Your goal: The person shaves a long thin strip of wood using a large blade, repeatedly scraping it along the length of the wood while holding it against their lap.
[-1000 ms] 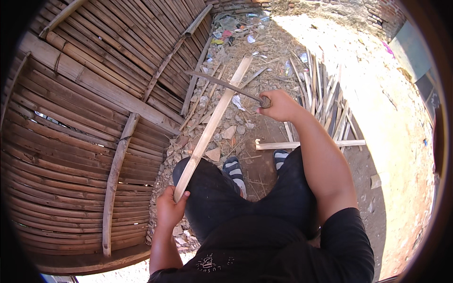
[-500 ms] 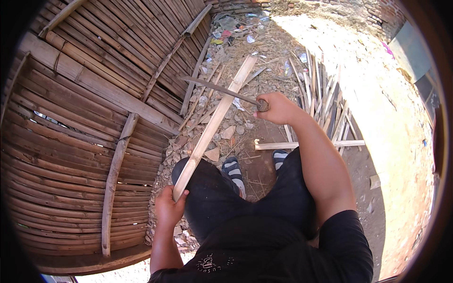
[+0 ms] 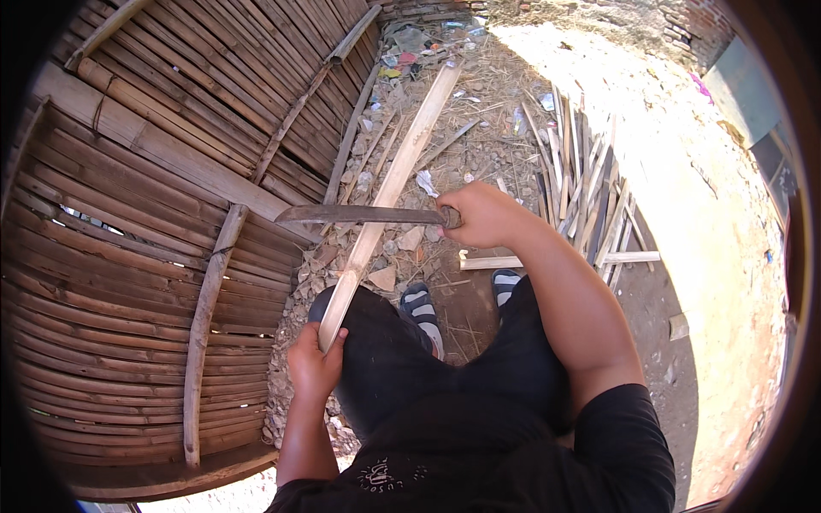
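My left hand is closed round the lower end of a long pale bamboo strip, which slants up and away past my left thigh. My right hand grips the handle of a long dark machete. Its blade lies nearly level across the middle of the strip, pointing left toward the bamboo wall. Whether the edge is cutting into the strip I cannot tell.
A slatted bamboo wall fills the left side. A heap of split strips lies at the right, with one crosswise piece before my sandalled feet. Rubble and litter cover the ground; a brick wall stands behind.
My right hand and the machete have moved down toward me, the blade turning more level. The strip's far end now reaches higher in the picture; my left hand has shifted slightly.
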{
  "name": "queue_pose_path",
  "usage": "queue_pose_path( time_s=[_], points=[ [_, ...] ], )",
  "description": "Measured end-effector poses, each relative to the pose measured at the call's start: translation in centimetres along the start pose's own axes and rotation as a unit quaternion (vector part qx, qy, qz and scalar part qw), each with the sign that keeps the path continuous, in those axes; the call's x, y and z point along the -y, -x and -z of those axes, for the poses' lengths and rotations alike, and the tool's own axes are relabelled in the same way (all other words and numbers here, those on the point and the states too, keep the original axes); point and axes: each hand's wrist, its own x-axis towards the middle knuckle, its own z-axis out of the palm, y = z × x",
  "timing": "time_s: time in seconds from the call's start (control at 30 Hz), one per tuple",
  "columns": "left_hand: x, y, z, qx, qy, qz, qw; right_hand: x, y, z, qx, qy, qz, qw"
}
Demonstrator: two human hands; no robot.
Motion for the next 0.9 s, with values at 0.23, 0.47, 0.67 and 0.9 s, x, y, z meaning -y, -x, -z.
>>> queue_pose_path(
  time_s=[0.23,0.47,0.67,0.9],
  points=[
    [-0.6,0.1,0.4,0.025,-0.007,0.006,1.000,-1.5,0.1,1.6,-0.070,0.001,-0.051,0.996],
    [-0.1,0.7,0.6,0.042,-0.014,0.024,0.999,-3.5,0.2,1.0,-0.083,-0.023,-0.063,0.994],
    [-0.6,0.6,0.9,0.037,-0.021,0.022,0.999,0.1,0.4,-0.6,-0.006,0.063,0.072,0.995],
    [1.7,1.5,1.2,0.033,-0.013,0.001,0.999,-5.3,0.3,2.7,-0.116,-0.062,-0.127,0.983]
  ],
)
